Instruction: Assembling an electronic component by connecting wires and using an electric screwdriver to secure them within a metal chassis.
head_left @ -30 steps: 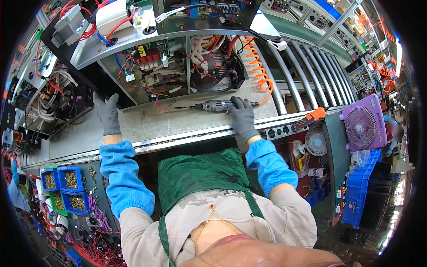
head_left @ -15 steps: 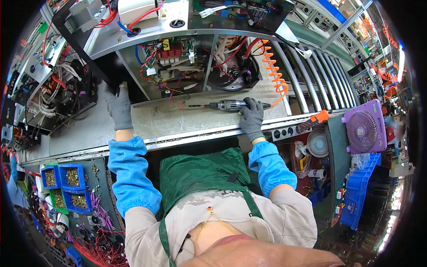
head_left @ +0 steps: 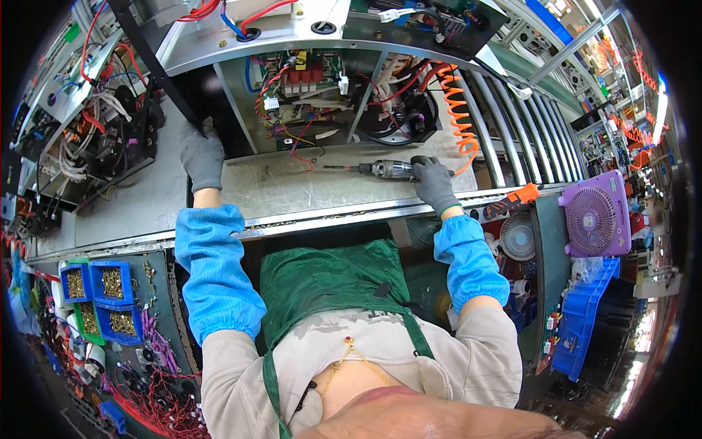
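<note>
My left hand (head_left: 202, 155), in a grey glove, is closed around the near left edge of an open metal chassis (head_left: 252, 135); some of its fingertips are hidden by the dark panel. Inside the chassis are a green circuit board (head_left: 296, 73), loose wires and a black round part (head_left: 391, 128). My right hand (head_left: 433, 181), also gloved, wraps the rear of a grey power screwdriver (head_left: 387, 169). The driver lies along the bench top in front of the chassis, its bit pointing left. From its back end runs an orange coiled hose (head_left: 462, 121).
A second wired unit (head_left: 95, 132) stands on the left. Metal rollers (head_left: 523, 132) extend at the right. Blue bins (head_left: 122, 324) of small brass-coloured fasteners sit at lower left. An orange-and-black tool (head_left: 512, 200) lies at the bench edge near a purple fan (head_left: 592, 216).
In the picture, the chassis and my left hand sit slightly farther right and up. My right hand and the screwdriver have also shifted a little right. The view itself has moved somewhat.
</note>
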### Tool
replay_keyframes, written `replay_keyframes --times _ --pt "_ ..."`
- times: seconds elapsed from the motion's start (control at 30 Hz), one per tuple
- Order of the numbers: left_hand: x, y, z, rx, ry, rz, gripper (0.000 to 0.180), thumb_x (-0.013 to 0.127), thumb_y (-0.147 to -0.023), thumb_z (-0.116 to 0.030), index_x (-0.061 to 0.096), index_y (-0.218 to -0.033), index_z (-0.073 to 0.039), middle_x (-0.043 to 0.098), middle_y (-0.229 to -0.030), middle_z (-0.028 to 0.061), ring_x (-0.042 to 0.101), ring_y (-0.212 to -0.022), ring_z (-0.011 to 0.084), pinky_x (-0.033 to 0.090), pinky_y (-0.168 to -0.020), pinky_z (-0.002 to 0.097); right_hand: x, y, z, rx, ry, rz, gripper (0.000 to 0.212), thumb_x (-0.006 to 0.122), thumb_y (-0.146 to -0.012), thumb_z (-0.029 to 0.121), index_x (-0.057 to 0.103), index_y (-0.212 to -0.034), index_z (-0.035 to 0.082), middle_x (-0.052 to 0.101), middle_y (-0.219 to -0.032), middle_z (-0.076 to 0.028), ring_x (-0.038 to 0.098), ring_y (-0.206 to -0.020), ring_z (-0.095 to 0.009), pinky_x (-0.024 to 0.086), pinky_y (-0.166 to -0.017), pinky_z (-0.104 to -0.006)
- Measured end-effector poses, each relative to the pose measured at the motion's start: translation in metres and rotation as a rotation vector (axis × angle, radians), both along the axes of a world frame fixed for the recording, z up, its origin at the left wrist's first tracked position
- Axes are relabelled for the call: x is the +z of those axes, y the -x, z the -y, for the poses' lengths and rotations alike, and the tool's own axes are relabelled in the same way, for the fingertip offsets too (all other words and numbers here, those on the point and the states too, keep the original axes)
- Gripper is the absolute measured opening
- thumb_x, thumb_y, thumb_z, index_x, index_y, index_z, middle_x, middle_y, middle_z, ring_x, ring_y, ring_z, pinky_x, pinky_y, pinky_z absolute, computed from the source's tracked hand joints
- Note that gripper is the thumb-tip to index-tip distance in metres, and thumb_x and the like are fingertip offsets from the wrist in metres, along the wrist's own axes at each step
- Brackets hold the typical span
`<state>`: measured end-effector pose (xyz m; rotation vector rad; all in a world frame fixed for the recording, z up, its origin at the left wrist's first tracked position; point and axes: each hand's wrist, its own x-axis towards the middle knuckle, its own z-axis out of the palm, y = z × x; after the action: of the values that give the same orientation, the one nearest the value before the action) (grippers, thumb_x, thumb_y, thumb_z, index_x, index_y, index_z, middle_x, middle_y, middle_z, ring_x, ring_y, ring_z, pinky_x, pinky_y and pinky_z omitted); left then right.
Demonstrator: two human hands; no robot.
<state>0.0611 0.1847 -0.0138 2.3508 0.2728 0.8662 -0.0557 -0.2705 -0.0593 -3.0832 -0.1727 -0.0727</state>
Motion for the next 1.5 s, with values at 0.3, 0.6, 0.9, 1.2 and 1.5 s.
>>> replay_keyframes --times 0.3,0.6,0.9,1.2,1.5 --pt "-0.02 0.033 0.006 0.003 0.182 0.034 0.04 0.057 -0.088 -0.033 0.057 -0.113 -0.002 0.06 -0.109 0.0207 0.06 -0.097 0.0354 0.046 -0.085 0.0409 0.001 0.013 0.007 0.012 -0.12 0.048 0.027 0.059 -0.069 0.004 0.064 -0.095 0.009 0.056 -0.12 -0.013 0.05 -0.114 -0.033 0.043 -0.093 -0.0426" --pt "-0.08 0.051 0.073 -0.387 0.228 -0.125 0.028 0.058 -0.085 -0.027 0.062 -0.105 -0.007 0.065 -0.095 0.0167 0.061 -0.091 0.0339 0.047 -0.081 0.0396 0.024 -0.017 -0.121 0.256 -0.367 0.096 0.031 0.056 -0.075 0.013 0.059 -0.106 0.008 0.059 -0.099 -0.017 0.056 -0.094 -0.036 0.048 -0.079 -0.044" --pt "-0.107 0.054 0.09 -0.383 0.156 -0.207 0.025 0.061 -0.082 -0.022 0.064 -0.102 -0.008 0.062 -0.1 0.0176 0.058 -0.093 0.0375 0.047 -0.08 0.0421 -0.044 -0.104 -0.158 0.177 -0.46 0.114 0.037 0.054 -0.081 0.018 0.056 -0.116 0.005 0.06 -0.105 -0.021 0.061 -0.085 -0.038 0.051 -0.076 -0.0446" --pt "-0.064 0.012 0.117 -0.507 0.457 -0.246 0.028 0.057 -0.086 -0.029 0.066 -0.098 -0.005 0.064 -0.103 0.018 0.061 -0.094 0.0344 0.048 -0.08 0.0362 -0.016 -0.108 -0.185 0.057 -1.376 -0.398 0.028 0.064 -0.073 0.009 0.057 -0.099 0.003 0.062 -0.09 -0.016 0.06 -0.081 -0.036 0.049 -0.073 -0.0432" --pt "-0.084 0.008 0.107 -0.496 0.523 -0.168 0.025 0.061 -0.081 -0.015 0.065 -0.103 -0.003 0.065 -0.103 0.0168 0.062 -0.093 0.0301 0.047 -0.08 0.035 -0.018 -0.116 -0.183 -0.17 -1.633 -0.002 0.029 0.066 -0.076 0.014 0.061 -0.103 0.005 0.064 -0.091 -0.012 0.063 -0.076 -0.024 0.05 -0.066 -0.0326"
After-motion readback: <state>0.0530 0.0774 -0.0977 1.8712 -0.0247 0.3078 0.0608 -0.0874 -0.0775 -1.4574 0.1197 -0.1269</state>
